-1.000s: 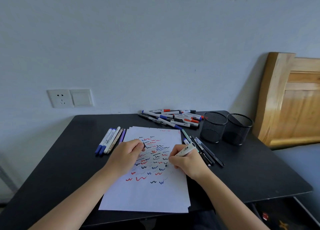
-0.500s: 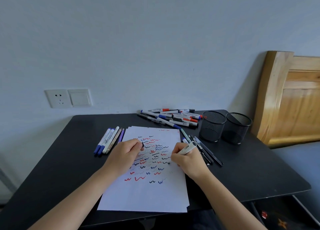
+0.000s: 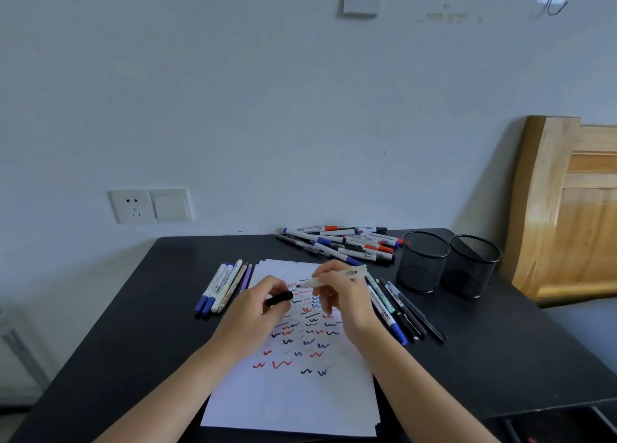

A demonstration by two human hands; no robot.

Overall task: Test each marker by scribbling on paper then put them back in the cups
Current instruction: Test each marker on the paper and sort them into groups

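Noted matte black table (image 3: 133, 325) with rounded corners. Found white paper (image 3: 293, 402) flat at its centre, marked with red, blue and black zigzags. Located two round black mesh cups (image 3: 422, 262) side by side at the far right, with a loose pile of markers (image 3: 340, 244) just left of them. Recorded right hand (image 3: 347, 305) raised off the sheet since half a second earlier, pinching a white cylindrical marker (image 3: 337, 275) nearly level, tip no longer on the paper. Recorded left hand (image 3: 257, 312) likewise lifted, pinching the short black cap (image 3: 279, 298) near that tip.
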